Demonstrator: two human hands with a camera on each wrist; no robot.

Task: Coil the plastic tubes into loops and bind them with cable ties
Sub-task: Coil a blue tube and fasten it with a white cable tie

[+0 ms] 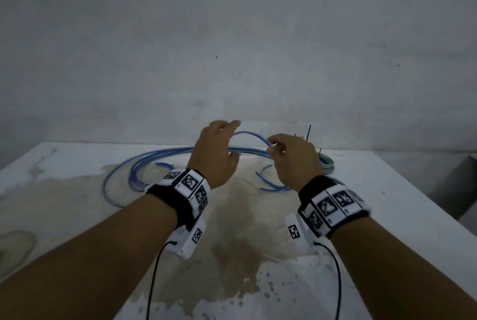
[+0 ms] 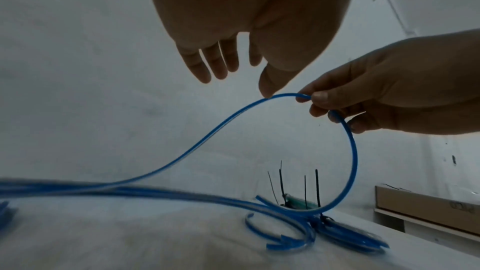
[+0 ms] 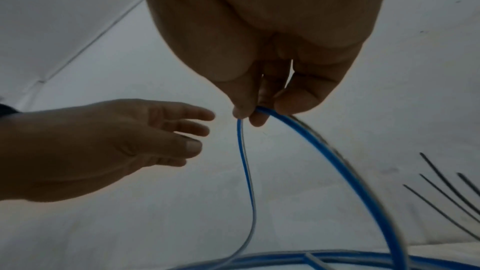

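A: What lies at the left?
B: Loose blue tubes (image 1: 134, 165) curve across the stained worktop (image 1: 77, 190).
A: The left hand (image 1: 216, 154)?
B: Fingers relaxed, grasping nothing, just beside the raised tube.
A: And the right hand (image 1: 294, 157)?
B: Its grip pinches the top of that raised arc; black cable ties (image 2: 298, 188) stand at the far right.

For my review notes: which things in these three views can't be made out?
- Head view: the right hand hides its own grip on the blue tube.
- Head view: the greenish coil is half hidden by that hand; what it is stays unclear.
- Left wrist view: the cardboard box is cut by the right edge.
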